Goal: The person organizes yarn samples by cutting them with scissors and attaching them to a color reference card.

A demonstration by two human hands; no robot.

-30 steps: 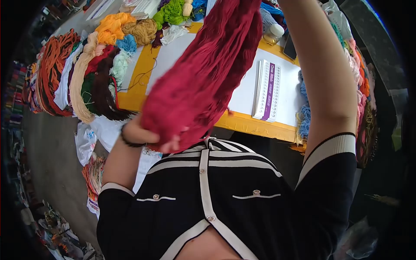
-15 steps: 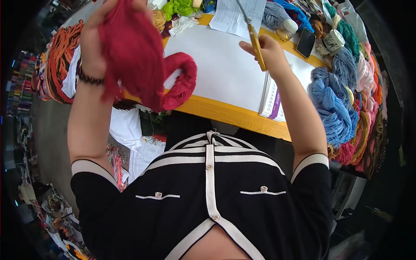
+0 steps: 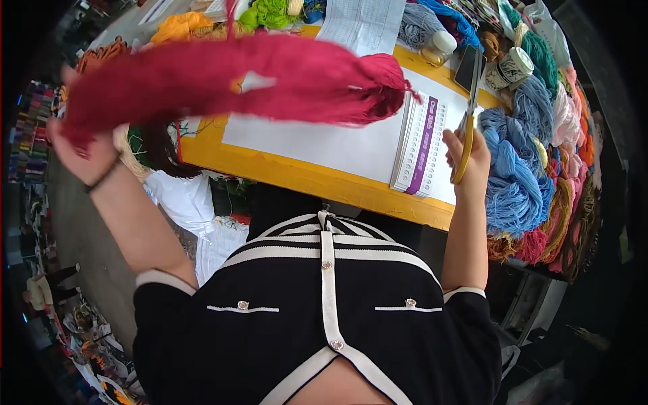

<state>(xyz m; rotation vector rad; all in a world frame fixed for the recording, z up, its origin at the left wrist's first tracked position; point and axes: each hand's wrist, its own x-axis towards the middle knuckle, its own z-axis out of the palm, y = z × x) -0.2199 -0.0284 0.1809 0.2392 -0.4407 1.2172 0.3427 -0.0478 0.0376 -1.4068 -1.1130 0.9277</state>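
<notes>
A crimson skein of thread (image 3: pixel 270 77) stretches across the upper left, blurred at its left end. My left hand (image 3: pixel 91 148) grips that end, and the skein hangs out to the right above the table, its far end looped. On the right, my right hand (image 3: pixel 472 158) holds scissors (image 3: pixel 467 138) by their yellow handles, blades pointing up and away from me. Beside that hand lies a stack of white cards with a purple strip (image 3: pixel 420 145). Some of the left fingers are hidden behind the thread.
The table (image 3: pixel 304 179) has a yellow edge and a white sheet. A printed paper (image 3: pixel 361 23), a small jar (image 3: pixel 439 48), a phone (image 3: pixel 466 67) and a patterned can (image 3: pixel 511 67) stand at the back. Blue skeins (image 3: pixel 516 179) heap at the right; orange thread (image 3: pixel 179 27) lies back left.
The crimson skein has gone from bunched and hanging to stretched out rightward. My left hand has moved left and lower; my right hand with the scissors has moved right and nearer me.
</notes>
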